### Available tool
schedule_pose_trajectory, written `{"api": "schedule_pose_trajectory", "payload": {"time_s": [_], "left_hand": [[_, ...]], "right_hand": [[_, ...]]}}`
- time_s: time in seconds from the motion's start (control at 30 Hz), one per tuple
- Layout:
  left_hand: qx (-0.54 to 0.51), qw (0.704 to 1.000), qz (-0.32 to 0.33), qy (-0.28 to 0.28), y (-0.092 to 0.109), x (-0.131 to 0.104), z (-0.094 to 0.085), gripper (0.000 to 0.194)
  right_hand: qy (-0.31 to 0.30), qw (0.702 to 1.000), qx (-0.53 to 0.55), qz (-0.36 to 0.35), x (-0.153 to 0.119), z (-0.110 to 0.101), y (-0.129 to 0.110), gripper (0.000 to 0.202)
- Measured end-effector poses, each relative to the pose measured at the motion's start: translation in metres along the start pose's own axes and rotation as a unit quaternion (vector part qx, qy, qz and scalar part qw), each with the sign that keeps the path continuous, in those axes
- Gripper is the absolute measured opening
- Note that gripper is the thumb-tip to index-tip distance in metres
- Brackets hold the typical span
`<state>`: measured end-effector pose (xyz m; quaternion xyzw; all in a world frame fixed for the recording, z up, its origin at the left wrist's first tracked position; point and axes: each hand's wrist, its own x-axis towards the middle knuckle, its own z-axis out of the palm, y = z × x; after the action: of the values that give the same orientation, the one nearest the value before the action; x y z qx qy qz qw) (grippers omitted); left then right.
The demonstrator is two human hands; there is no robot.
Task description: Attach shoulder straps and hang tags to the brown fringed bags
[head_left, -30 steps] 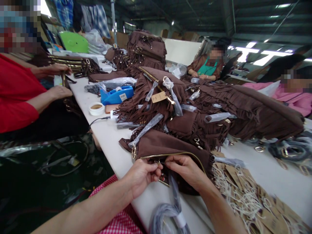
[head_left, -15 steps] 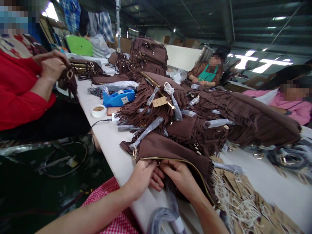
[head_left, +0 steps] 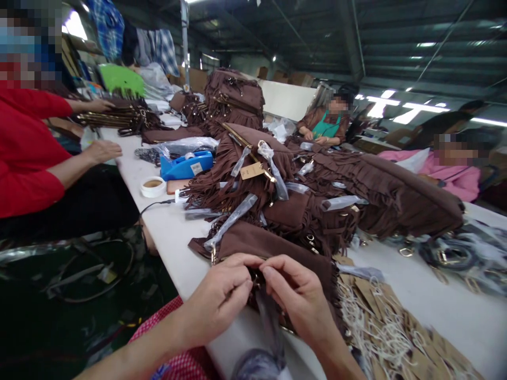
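A brown fringed bag (head_left: 273, 240) lies on the white table in front of me, with a plastic-wrapped metal ring at its left corner. My left hand (head_left: 227, 287) is closed at the bag's near edge, fingers bent and pinching. Close beside it, my right hand (head_left: 293, 285) pinches at the same spot, its fingertips nearly meeting the left ones. Small metal hardware shows between the hands, but what each holds is too small to tell. A plastic-wrapped strap (head_left: 269, 322) hangs down from there toward a wrapped coil at the bottom.
Brown fringed bags (head_left: 237, 100) are piled beyond. A blue tape dispenser (head_left: 186, 164) and a white round container (head_left: 152, 186) stand at left. Tags with white strings (head_left: 388, 316) lie at right, near wrapped straps (head_left: 447, 253). People sit around the table; one wears red sleeves.
Both my hands have risen over the bag's zipped edge and closed together. The red-sleeved person's hands have moved apart, one now at the stacked bags. The view has shifted slightly.
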<state>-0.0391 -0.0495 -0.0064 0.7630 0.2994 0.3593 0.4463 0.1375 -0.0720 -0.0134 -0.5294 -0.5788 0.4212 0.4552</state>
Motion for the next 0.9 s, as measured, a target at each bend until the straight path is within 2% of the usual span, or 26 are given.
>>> {"api": "schedule_pose_trajectory", "payload": {"time_s": [0.1,0.2,0.27,0.3,0.43,0.5,0.57,0.63,0.7,0.8,0.9], "left_hand": [[-0.111,0.991,-0.071,0.010,-0.007,0.004,0.009,0.032],[-0.160,0.981,-0.102,0.038,-0.013,0.009,0.017,0.025],[-0.158,0.983,-0.081,0.051,-0.015,0.012,0.020,0.015],[-0.151,0.985,-0.071,0.049,-0.016,0.013,0.022,0.016],[-0.113,0.991,-0.072,-0.006,-0.019,0.014,0.030,0.019],[-0.107,0.990,-0.092,0.015,-0.022,0.014,0.032,0.020],[-0.119,0.984,-0.112,0.070,-0.025,0.013,0.032,0.022],[-0.139,0.977,-0.123,0.103,-0.027,0.012,0.030,0.024],[-0.150,0.974,-0.124,0.113,-0.028,0.011,0.028,0.024],[-0.146,0.975,-0.117,0.120,-0.030,0.010,0.027,0.026],[-0.138,0.978,-0.102,0.122,-0.030,0.009,0.027,0.029]], "right_hand": [[0.003,0.984,0.170,0.042,0.001,-0.001,0.002,0.027],[0.004,0.973,0.227,0.043,0.003,-0.002,0.009,0.026],[0.002,0.971,0.238,0.036,0.005,-0.002,0.011,0.024],[0.005,0.969,0.244,0.033,0.005,-0.002,0.012,0.024],[0.010,0.954,0.296,0.036,0.008,0.000,0.006,0.023],[0.016,0.942,0.333,0.033,0.010,0.000,0.002,0.024],[0.036,0.932,0.361,0.018,0.012,-0.003,-0.001,0.029],[0.067,0.931,0.359,0.001,0.013,-0.008,0.000,0.034],[0.071,0.950,0.304,-0.008,0.014,-0.013,0.002,0.031],[0.026,0.981,0.188,-0.024,0.012,-0.014,0.005,0.024],[0.004,0.985,0.161,-0.058,0.007,-0.008,0.003,0.022]]}}
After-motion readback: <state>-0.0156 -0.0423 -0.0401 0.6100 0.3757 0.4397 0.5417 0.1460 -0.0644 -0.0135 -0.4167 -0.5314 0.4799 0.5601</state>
